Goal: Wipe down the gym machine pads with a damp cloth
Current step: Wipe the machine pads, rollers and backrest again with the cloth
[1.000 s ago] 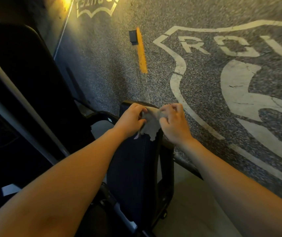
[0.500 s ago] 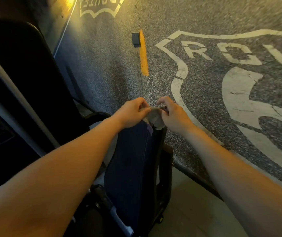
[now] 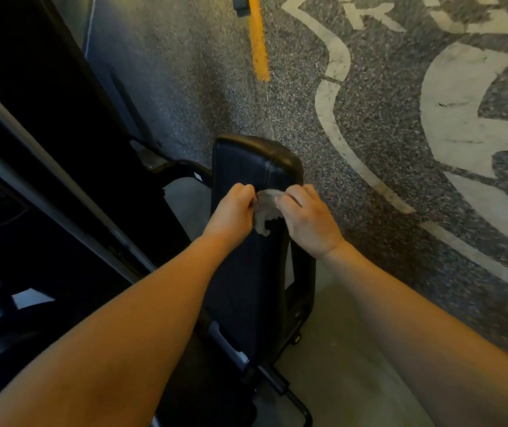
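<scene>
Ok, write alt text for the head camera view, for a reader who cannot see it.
The left hand and the right hand pinch a small pale cloth between them over a narrow dark machine pad. Beyond lies a speckled floor with white painted markings and a yellow stripe.
</scene>
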`<state>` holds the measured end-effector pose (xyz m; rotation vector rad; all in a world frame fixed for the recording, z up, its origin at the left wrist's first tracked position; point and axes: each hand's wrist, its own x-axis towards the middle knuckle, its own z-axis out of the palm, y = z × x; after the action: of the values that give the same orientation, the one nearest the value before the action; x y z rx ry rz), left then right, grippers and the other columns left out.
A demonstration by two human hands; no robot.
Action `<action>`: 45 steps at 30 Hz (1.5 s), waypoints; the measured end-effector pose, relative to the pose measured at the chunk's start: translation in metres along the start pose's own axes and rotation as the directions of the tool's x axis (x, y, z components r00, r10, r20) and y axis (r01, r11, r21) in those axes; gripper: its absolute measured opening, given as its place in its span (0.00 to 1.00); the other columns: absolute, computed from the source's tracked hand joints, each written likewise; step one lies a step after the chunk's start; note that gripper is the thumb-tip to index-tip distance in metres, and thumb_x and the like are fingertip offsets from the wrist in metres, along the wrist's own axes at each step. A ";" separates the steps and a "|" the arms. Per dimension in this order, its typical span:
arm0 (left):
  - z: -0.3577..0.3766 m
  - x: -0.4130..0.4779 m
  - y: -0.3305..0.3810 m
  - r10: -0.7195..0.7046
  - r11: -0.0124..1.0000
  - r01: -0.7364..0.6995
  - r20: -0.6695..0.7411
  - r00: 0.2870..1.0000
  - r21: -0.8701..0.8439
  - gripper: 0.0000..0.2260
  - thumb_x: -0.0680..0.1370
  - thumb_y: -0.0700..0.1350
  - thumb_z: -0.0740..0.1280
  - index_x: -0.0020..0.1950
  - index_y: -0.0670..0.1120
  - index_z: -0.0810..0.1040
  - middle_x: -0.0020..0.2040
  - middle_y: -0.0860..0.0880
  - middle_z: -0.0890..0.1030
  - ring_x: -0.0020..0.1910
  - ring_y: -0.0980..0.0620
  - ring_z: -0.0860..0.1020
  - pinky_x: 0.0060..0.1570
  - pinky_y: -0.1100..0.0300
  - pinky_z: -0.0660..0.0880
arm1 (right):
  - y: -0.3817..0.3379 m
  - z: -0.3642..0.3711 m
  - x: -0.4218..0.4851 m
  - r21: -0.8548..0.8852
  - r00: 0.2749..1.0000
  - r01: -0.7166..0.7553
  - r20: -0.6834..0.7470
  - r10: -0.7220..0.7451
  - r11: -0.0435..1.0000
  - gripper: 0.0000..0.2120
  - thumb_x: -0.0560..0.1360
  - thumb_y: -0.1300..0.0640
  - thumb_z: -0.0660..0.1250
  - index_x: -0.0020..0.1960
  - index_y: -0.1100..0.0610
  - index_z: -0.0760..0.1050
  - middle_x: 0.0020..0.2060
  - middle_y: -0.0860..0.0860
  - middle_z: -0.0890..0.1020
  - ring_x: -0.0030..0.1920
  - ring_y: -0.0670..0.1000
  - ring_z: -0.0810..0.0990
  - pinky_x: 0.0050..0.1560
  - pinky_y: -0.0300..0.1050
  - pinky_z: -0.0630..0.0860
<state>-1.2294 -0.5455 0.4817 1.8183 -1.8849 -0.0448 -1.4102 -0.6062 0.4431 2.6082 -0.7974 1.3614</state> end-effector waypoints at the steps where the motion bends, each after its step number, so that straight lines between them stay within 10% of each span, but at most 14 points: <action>1: 0.004 -0.008 -0.003 -0.006 1.000 0.005 0.033 0.999 0.008 0.07 0.78 0.33 0.64 0.44 0.44 0.71 0.45 0.45 0.72 0.41 0.45 0.74 0.45 0.46 0.75 | -0.002 0.004 -0.014 -0.011 1.000 -0.005 0.002 0.005 1.000 0.03 0.81 0.65 0.67 0.48 0.60 0.76 0.43 0.58 0.76 0.43 0.60 0.73 0.45 0.53 0.72; 9: 0.019 -0.044 -0.008 -0.125 0.990 0.106 0.254 0.959 0.089 0.04 0.80 0.40 0.63 0.48 0.46 0.76 0.49 0.48 0.73 0.47 0.45 0.77 0.50 0.51 0.76 | -0.020 0.022 -0.073 -0.051 0.983 -0.046 0.174 0.055 0.998 0.03 0.77 0.66 0.67 0.47 0.59 0.78 0.44 0.56 0.77 0.42 0.59 0.74 0.39 0.55 0.71; 17: -0.024 0.024 0.056 0.090 0.993 -0.109 -0.272 0.958 -0.054 0.03 0.82 0.37 0.62 0.54 0.40 0.75 0.54 0.46 0.71 0.45 0.46 0.73 0.49 0.51 0.74 | 0.015 -0.029 0.026 0.077 0.942 -0.314 -0.096 0.320 0.946 0.06 0.82 0.60 0.64 0.50 0.62 0.76 0.47 0.58 0.78 0.48 0.60 0.72 0.47 0.53 0.70; 32: 0.054 -0.056 -0.002 0.148 0.984 -0.141 -0.059 0.987 0.109 0.12 0.80 0.41 0.59 0.55 0.38 0.80 0.51 0.41 0.79 0.47 0.41 0.79 0.45 0.47 0.81 | 0.007 0.042 -0.084 0.182 0.947 -0.312 0.139 0.290 0.932 0.03 0.75 0.69 0.66 0.46 0.63 0.75 0.43 0.59 0.74 0.43 0.59 0.74 0.42 0.51 0.71; 45: 0.119 -0.138 -0.053 0.017 0.998 -0.022 0.078 0.997 0.056 0.10 0.77 0.31 0.67 0.55 0.41 0.82 0.53 0.42 0.80 0.48 0.39 0.81 0.45 0.45 0.81 | -0.033 0.078 -0.175 0.195 0.784 -0.541 0.469 0.406 0.818 0.03 0.80 0.67 0.62 0.47 0.64 0.71 0.40 0.60 0.75 0.41 0.60 0.73 0.39 0.59 0.72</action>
<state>-1.2307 -0.4595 0.3126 1.8600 -1.9758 -0.0566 -1.4183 -0.5312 0.2636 3.1560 -1.5156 1.1110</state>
